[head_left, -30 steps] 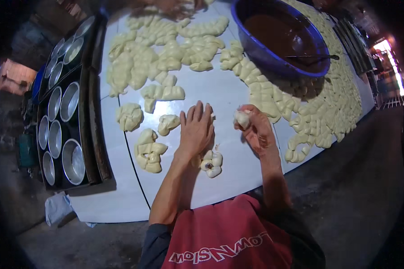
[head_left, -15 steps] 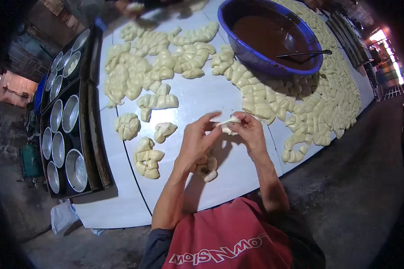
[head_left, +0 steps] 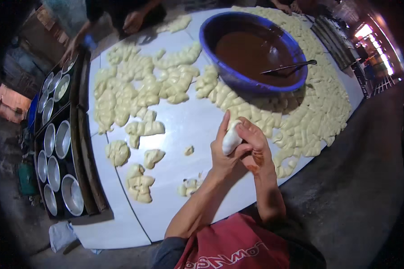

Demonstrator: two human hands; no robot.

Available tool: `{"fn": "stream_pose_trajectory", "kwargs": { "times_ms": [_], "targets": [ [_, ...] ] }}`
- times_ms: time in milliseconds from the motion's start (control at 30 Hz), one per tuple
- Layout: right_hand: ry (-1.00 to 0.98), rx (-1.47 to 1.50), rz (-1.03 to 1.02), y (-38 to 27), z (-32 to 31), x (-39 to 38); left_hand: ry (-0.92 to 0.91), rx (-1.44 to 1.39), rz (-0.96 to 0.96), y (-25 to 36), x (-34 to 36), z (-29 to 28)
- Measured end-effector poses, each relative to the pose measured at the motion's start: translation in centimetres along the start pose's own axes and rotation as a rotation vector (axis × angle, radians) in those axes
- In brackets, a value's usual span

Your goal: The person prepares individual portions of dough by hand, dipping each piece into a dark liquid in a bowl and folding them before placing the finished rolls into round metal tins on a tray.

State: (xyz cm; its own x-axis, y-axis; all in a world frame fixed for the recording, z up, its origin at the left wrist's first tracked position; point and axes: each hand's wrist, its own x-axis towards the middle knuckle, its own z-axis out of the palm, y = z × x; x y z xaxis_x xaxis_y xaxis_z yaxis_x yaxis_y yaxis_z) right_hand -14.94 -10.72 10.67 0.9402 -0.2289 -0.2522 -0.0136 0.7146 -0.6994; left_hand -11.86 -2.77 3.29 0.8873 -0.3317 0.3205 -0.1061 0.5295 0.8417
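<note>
Dough ball (head_left: 231, 140), pale and smooth, held above the near right part of the white tabletop (head_left: 179, 123). Both hands are clamped on it: the left hand (head_left: 221, 158) cups its left and near sides, while the right hand (head_left: 256, 140) presses from the right with bent fingers. Uneven pressure could thin or split the skin; whether it has a seam cannot be told, since the fingers cover much of it. A brown smear (head_left: 255, 165) marks the heel of the right hand and could soil the dough on contact.

Just beside the left forearm (head_left: 204, 188) lies a dark-spotted dough cluster (head_left: 189, 186); a sideways sweep of the arm could drag it. A dough scrap (head_left: 189, 150) lies farther off, easily stuck to a passing hand.

To the left and right, dough pieces (head_left: 139, 87) and a dense dough spread (head_left: 321, 96) touch one another closely and could fuse. At the far right, a spoon (head_left: 296, 66) leans on the rim of a blue basin (head_left: 238, 80) of brown paste (head_left: 240, 51); a knock to its overhanging handle could flick paste onto the dough.
</note>
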Motion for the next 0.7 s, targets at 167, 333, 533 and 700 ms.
{"fn": "stream_pose_trajectory", "kwargs": {
  "times_ms": [167, 333, 533, 700],
  "targets": [
    [0.041, -0.462, -0.342, -8.7, -3.7, 7.4, -0.077, 0.031, -0.476, 2.2, -0.8, -1.4],
    [0.090, -1.482, -0.252, -13.7, -7.5, 17.8, 0.036, 0.247, -0.483, 3.5, -0.2, -5.4],
    [-0.174, -1.710, 0.072, -13.4, -8.2, 19.6, -0.007, 0.357, -0.547, 4.9, -0.5, -6.5],
    [-0.061, -1.336, -0.110, -13.3, -5.0, 15.9, 0.020, 0.312, -0.557, 4.6, -0.5, -6.4]
  ]
}}
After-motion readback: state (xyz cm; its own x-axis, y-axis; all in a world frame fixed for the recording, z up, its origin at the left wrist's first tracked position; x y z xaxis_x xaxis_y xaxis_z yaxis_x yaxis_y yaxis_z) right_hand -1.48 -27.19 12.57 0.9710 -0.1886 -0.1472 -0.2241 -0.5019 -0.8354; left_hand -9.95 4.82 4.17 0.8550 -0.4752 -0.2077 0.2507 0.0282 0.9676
